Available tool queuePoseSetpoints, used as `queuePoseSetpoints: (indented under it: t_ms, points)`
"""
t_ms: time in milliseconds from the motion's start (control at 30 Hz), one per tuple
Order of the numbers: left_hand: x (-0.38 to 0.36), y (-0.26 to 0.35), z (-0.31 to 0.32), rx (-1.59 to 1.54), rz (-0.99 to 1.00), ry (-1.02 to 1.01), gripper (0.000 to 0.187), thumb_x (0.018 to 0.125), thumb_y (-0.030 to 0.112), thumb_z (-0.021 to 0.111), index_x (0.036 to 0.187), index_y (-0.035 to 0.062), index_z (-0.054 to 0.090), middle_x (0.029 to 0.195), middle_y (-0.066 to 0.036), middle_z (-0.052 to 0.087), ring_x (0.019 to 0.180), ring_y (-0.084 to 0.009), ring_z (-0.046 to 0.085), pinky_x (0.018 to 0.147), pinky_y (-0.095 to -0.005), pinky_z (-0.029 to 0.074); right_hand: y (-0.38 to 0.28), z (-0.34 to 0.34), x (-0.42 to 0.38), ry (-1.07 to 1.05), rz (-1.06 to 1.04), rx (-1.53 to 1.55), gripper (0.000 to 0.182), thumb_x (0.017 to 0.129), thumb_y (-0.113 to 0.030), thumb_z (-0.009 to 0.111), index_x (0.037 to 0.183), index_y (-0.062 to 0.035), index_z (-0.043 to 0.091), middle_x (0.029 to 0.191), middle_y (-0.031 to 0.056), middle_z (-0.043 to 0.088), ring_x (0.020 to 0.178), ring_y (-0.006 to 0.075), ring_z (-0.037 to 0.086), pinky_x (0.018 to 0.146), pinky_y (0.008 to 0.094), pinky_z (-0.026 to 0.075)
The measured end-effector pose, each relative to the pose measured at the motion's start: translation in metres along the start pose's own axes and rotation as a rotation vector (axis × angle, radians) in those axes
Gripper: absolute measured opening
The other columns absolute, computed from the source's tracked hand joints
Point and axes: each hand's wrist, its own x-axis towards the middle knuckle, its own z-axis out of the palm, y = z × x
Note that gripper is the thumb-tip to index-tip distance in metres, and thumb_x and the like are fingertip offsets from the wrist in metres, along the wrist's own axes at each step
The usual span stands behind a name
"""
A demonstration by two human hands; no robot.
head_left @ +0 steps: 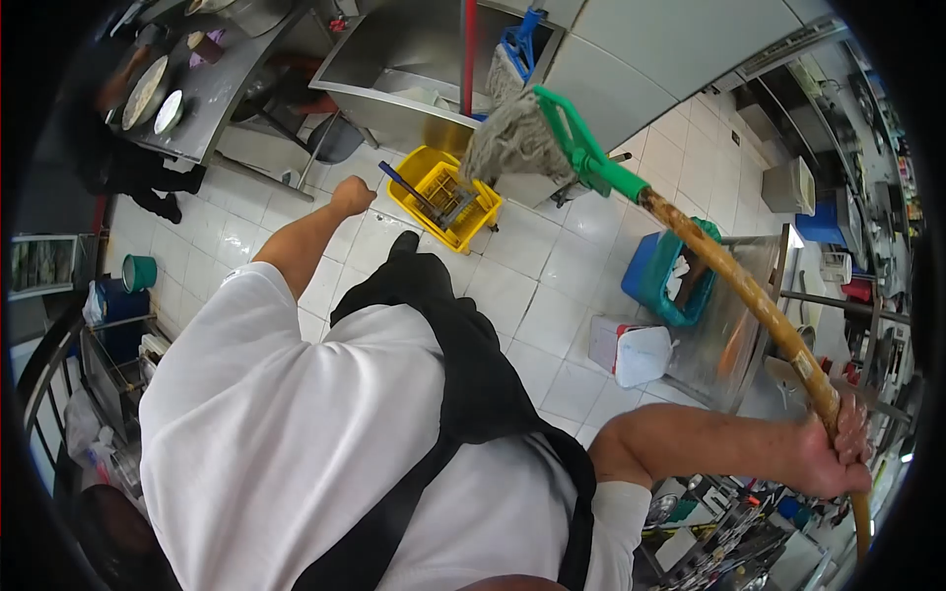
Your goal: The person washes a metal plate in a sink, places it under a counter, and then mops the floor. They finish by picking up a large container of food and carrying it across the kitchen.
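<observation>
In the head view my right hand (838,451) is wrapped round the worn wooden handle of a mop (739,281). The handle slants up and left to a green plastic clamp with grey strands, which hang just above and beside a yellow mop bucket (471,234). The bucket has a wringer with a dark lever (409,190) tipped in blue. My left hand (352,197) is closed in a loose fist left of that lever, apart from it, and I see nothing in it.
A steel sink (394,59) stands behind the bucket, with a red pole and a blue-clamped mop (517,49) by it. A person in dark clothes (128,158) is at the steel table on the left. A bin with a green liner (680,286) stands on the right.
</observation>
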Motion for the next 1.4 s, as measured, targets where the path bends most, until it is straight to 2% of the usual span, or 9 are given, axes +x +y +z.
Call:
queuePoseSetpoints:
  t_ms: [200, 433, 767, 933, 1000, 1067, 1167, 1333, 1400]
  points:
    - [-0.007, 0.014, -0.006, 0.093, 0.026, -0.013, 0.039, 0.076, 0.03, 0.062, 0.089, -0.0057, 0.069, 0.1, -0.027, 0.065, 0.097, -0.0406, 0.063, 0.087, -0.0436, 0.05, -0.04, -0.022, -0.002, -0.095, 0.131, 0.019, 0.039, 0.082, -0.036, 0.066, 0.061, -0.0083, 0.047, 0.052, -0.0016, 0.036, 0.05, 0.011, 0.035, 0.05, 0.0266, 0.029]
    - [0.0, 0.001, -0.044, 0.108, -0.08, 0.057, 0.036, 0.076, 0.027, 0.06, 0.09, -0.0044, 0.069, 0.102, -0.027, 0.065, 0.099, -0.0399, 0.063, 0.088, -0.0435, 0.05, -0.002, -0.034, -0.044, -0.107, 0.141, -0.236, 0.048, 0.093, -0.049, 0.053, 0.069, -0.0083, 0.053, 0.053, -0.003, 0.03, 0.05, 0.0098, 0.032, 0.05, 0.0249, 0.028]
    - [0.109, -0.003, -0.13, -0.014, 0.053, 0.449, 0.027, 0.077, 0.023, 0.056, 0.09, 0.0045, 0.072, 0.1, -0.024, 0.065, 0.099, -0.0398, 0.062, 0.088, -0.0456, 0.05, 0.095, -0.122, -0.16, 0.305, 0.148, -0.512, 0.043, 0.1, -0.039, 0.047, 0.066, -0.0133, 0.041, 0.056, -0.0034, 0.028, 0.051, 0.0091, 0.029, 0.051, 0.0259, 0.027]
    - [0.243, 0.008, -0.146, 0.208, 0.138, 0.202, 0.028, 0.077, 0.022, 0.057, 0.096, 0.0057, 0.07, 0.103, -0.025, 0.065, 0.1, -0.0397, 0.062, 0.089, -0.0452, 0.049, 0.141, -0.127, -0.218, 0.549, 0.059, -0.755, 0.04, 0.099, -0.038, 0.05, 0.069, -0.0123, 0.042, 0.058, -0.0039, 0.023, 0.053, 0.0096, 0.027, 0.054, 0.0273, 0.032]
    - [0.33, -0.003, -0.12, 0.32, 0.197, 0.072, 0.029, 0.077, 0.021, 0.057, 0.098, 0.0051, 0.069, 0.106, -0.024, 0.065, 0.102, -0.0388, 0.062, 0.09, -0.0444, 0.05, 0.146, -0.12, -0.24, 0.434, 0.121, -0.717, 0.045, 0.098, -0.045, 0.047, 0.069, -0.0105, 0.046, 0.055, -0.002, 0.029, 0.053, 0.0112, 0.032, 0.055, 0.0275, 0.035]
    - [0.4, -0.013, -0.09, 0.436, 0.254, -0.04, 0.029, 0.077, 0.019, 0.057, 0.099, 0.0042, 0.069, 0.109, -0.022, 0.065, 0.103, -0.0377, 0.062, 0.091, -0.0434, 0.05, 0.174, -0.088, -0.256, 0.745, 0.041, -0.858, 0.051, 0.096, -0.052, 0.044, 0.061, -0.0157, 0.041, 0.046, -0.0031, 0.031, 0.041, 0.0141, 0.035, 0.045, 0.0327, 0.037]
    - [0.463, -0.026, -0.045, 0.542, 0.139, -0.187, 0.03, 0.075, 0.01, 0.062, 0.103, 0.0035, 0.069, 0.113, -0.017, 0.066, 0.106, -0.0335, 0.064, 0.088, -0.0428, 0.052, 0.2, -0.056, -0.279, 0.79, -0.061, -1.095, 0.05, 0.098, -0.05, 0.043, 0.06, -0.0206, 0.031, 0.048, -0.0057, 0.024, 0.04, 0.0103, 0.028, 0.042, 0.0287, 0.028]
    - [0.536, -0.04, -0.003, 0.801, 0.228, -0.393, 0.034, 0.075, 0.01, 0.069, 0.109, 0.0075, 0.069, 0.117, -0.015, 0.065, 0.109, -0.0286, 0.063, 0.085, -0.0405, 0.054, 0.233, -0.016, -0.31, 0.767, 0.007, -1.29, 0.044, 0.095, -0.055, 0.047, 0.07, -0.0176, 0.048, 0.05, -0.0049, 0.033, 0.043, 0.0107, 0.034, 0.042, 0.0297, 0.03]
    - [0.556, -0.049, 0.017, 0.879, 0.312, -0.317, 0.037, 0.079, 0.016, 0.069, 0.115, 0.0078, 0.066, 0.128, -0.015, 0.058, 0.119, -0.0313, 0.055, 0.091, -0.0399, 0.05, 0.237, 0.0, -0.321, 0.861, 0.023, -1.242, 0.048, 0.094, -0.057, 0.047, 0.084, -0.0117, 0.058, 0.068, 0.0044, 0.056, 0.051, 0.0166, 0.044, 0.045, 0.0357, 0.038]
